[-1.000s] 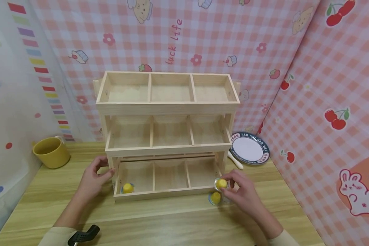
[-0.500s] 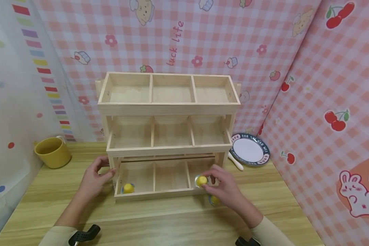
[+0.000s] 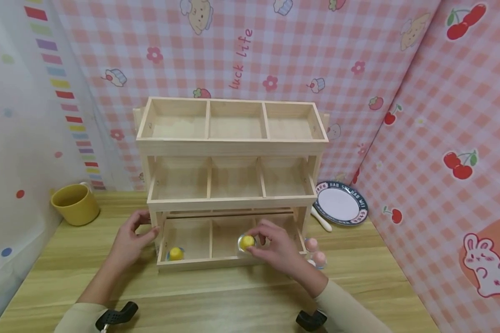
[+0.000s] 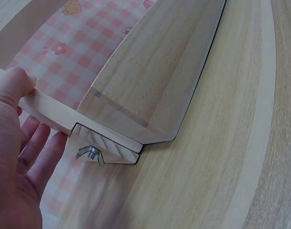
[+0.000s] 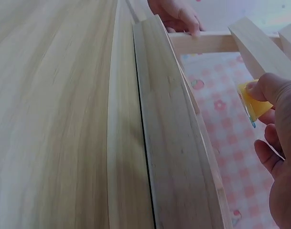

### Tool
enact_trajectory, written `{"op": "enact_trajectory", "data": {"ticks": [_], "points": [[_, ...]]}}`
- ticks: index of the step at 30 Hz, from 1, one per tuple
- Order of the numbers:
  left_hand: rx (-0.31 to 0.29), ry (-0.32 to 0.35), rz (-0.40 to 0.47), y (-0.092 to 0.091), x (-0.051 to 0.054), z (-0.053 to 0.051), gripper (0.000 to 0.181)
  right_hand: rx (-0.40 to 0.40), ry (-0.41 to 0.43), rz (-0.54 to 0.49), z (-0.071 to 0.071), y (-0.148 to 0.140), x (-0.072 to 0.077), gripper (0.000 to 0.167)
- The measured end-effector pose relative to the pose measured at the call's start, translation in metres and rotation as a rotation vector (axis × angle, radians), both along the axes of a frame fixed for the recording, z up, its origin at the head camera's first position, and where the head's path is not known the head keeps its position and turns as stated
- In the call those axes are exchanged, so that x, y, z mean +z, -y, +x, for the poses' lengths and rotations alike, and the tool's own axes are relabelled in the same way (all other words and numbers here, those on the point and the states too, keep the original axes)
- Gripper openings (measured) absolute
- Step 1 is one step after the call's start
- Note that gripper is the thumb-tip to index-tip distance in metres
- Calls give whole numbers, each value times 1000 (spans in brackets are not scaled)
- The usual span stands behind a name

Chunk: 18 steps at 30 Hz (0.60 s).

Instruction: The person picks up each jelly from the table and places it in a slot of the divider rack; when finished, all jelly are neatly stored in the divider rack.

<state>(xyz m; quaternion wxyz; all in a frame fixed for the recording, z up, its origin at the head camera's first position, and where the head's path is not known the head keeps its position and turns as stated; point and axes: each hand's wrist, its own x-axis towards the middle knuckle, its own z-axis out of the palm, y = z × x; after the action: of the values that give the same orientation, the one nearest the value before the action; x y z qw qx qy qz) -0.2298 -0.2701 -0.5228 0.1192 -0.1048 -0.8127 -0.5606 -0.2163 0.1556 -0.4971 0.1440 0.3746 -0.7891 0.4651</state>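
Note:
A three-tier wooden rack stands on the table, each tier split into three compartments. My left hand grips the rack's left side post low down; in the left wrist view the thumb and fingers lie around the wooden frame near a wing nut. Between thumb and fingers my right hand pinches a small yellow cup, held over the bottom tier's middle compartment. The right wrist view shows this yellow cup tilted in the grip. Another yellow cup lies in the bottom left compartment.
Pink cups sit on the table right of the rack, partly behind my right forearm. A patterned plate and a white-handled utensil are at the back right. At the back left stands a yellow mug.
My right hand has carried the yellow cup leftward from beside the rack to above the middle compartment. Pink cups have come into view at the right. The left hand keeps its grip.

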Motion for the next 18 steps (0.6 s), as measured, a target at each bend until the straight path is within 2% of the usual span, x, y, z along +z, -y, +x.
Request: {"op": "enact_trajectory", "data": {"ticks": [8, 18], "points": [[7, 12, -11, -1, 1, 0, 41, 65, 42, 14, -3, 26, 1, 30], [10, 9, -4, -1, 2, 0, 40, 93, 80, 86, -7, 60, 5, 29]]}}
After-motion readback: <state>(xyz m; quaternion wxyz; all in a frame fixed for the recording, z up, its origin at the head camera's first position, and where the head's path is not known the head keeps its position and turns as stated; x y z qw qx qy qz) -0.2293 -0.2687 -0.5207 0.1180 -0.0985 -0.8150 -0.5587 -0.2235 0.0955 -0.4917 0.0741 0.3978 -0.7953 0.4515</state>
